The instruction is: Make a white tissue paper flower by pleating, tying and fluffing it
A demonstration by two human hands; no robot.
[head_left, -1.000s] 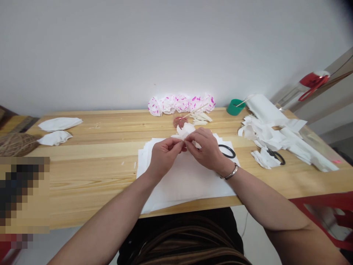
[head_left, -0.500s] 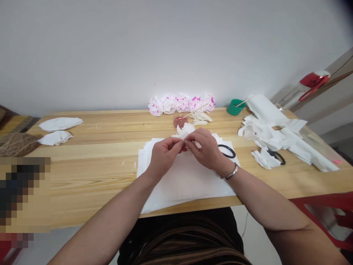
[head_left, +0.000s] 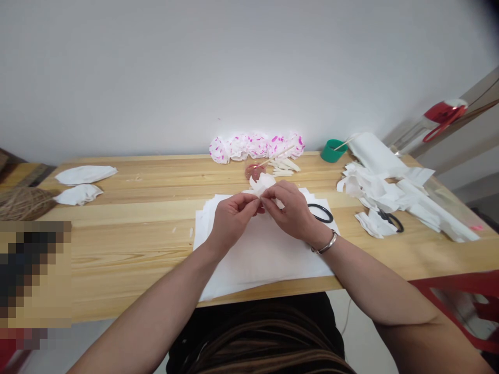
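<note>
My left hand (head_left: 234, 218) and my right hand (head_left: 288, 210) meet fingertip to fingertip above a stack of white paper sheets (head_left: 268, 259). Both pinch the base of a white tissue-paper flower (head_left: 263, 182), whose ruffled petals spread out beyond my fingers. The pinched part itself is hidden by thumbs and forefingers. Just right of my right hand, a black ring-shaped handle (head_left: 320, 213) shows on the stack; the rest of it is covered. Behind the flower lie a small reddish dish (head_left: 255, 172) with a thin stick across it and several pale strips (head_left: 284, 167).
Pink-flecked white paper flowers (head_left: 257, 146) line the wall. A green cup (head_left: 333, 151) holding a stick, crumpled white paper (head_left: 374, 189), a white roll (head_left: 376, 155) and black-handled scissors (head_left: 393, 221) lie right. Folded white pieces (head_left: 86, 175) and a twine ball (head_left: 27, 203) are left.
</note>
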